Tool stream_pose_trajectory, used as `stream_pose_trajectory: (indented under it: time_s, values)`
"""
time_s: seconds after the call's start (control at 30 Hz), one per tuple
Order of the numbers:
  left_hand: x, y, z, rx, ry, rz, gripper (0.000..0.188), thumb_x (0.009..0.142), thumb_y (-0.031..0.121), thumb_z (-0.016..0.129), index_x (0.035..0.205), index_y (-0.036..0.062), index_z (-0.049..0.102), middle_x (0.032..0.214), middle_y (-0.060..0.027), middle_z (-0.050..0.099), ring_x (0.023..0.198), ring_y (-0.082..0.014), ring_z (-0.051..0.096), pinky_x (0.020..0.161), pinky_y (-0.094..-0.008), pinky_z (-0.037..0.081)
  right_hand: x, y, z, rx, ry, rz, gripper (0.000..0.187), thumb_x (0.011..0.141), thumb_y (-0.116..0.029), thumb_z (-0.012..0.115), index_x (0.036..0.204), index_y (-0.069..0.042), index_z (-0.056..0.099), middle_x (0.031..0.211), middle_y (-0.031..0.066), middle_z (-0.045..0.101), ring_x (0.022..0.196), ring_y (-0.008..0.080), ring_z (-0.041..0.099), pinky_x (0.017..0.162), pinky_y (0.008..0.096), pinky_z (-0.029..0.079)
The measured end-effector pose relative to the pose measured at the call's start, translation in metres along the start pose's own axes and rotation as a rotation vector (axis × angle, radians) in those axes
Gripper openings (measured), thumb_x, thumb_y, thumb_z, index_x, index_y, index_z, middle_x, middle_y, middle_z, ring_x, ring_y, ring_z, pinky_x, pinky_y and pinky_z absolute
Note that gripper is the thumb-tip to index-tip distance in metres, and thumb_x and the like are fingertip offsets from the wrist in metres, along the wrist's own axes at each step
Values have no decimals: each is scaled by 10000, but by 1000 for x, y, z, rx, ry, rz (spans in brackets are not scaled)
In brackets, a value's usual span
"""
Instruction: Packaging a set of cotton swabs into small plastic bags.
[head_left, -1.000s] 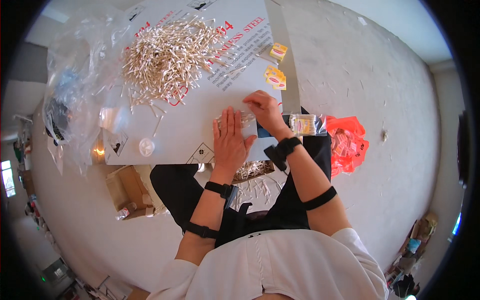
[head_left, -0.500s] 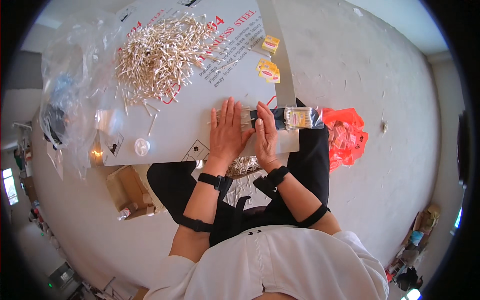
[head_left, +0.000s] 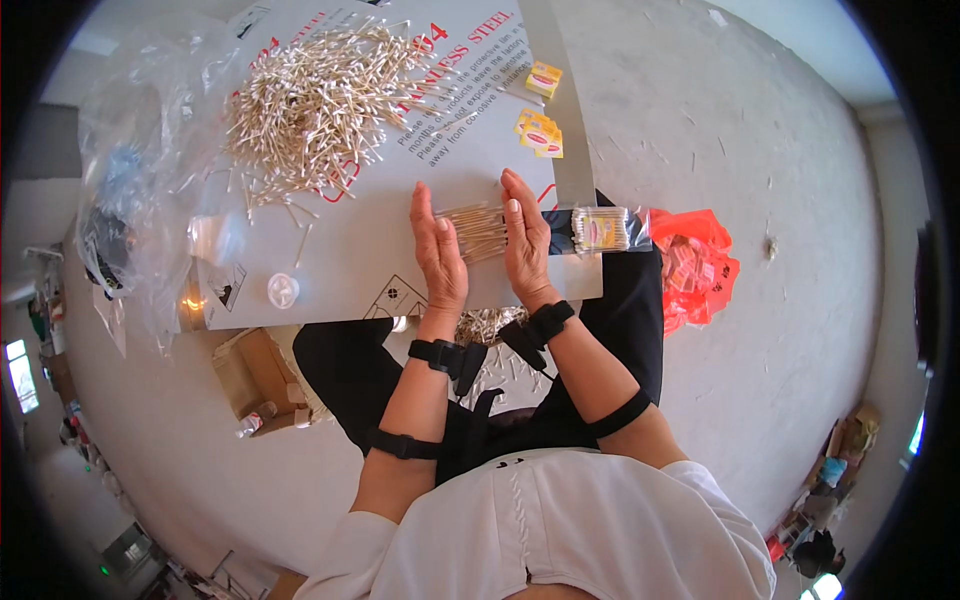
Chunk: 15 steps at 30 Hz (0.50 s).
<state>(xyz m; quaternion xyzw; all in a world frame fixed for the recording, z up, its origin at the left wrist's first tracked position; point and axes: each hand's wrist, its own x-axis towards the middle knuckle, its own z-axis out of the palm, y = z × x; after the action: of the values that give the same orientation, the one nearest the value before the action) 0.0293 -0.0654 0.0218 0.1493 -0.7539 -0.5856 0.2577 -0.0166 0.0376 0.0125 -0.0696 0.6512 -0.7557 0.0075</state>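
Note:
My left hand (head_left: pixel 437 250) and my right hand (head_left: pixel 526 240) stand edge-down on a grey printed sheet (head_left: pixel 340 270), palms facing each other. Between them lies a small bunch of cotton swabs (head_left: pixel 476 228), pressed from both sides. Fingers of both hands are straight and together. A big loose pile of swabs (head_left: pixel 315 100) covers the far part of the sheet. A filled clear packet of swabs (head_left: pixel 598 229) lies just right of my right hand.
Small yellow labels (head_left: pixel 540 133) lie at the sheet's right edge. An orange plastic bag (head_left: pixel 695 265) sits on the floor to the right. A crumpled clear bag (head_left: pixel 135 200) is at left, a white cap (head_left: pixel 283 290) near it, a cardboard box (head_left: pixel 250 375) below.
My hands moved from working at the sheet's near right edge to standing upright and parallel, squeezing a bunch of swabs between the palms. The filled packet now lies to the right.

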Motion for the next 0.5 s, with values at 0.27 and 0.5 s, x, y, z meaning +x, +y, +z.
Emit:
stream_pose_trajectory:
  time_s: [0.27,0.5]
  values:
    - [3,-2,5,-172,32,-30,592,1045,382,357,1466,-31,307,1514,-172,327,1411,-277,301,1166,-409,228,3,-1,-9,143,58,50,396,1037,-225,439,1322,42,501,1401,167,493,1322,253,436,1113,340,311]
    - [14,1,17,-244,-16,-48,589,1035,364,391,1459,-37,312,1504,-193,337,1404,-305,321,1160,-415,251,3,0,-7,1,-5,-24,427,1045,-236,428,1366,41,467,1417,132,471,1324,201,424,1125,331,334]
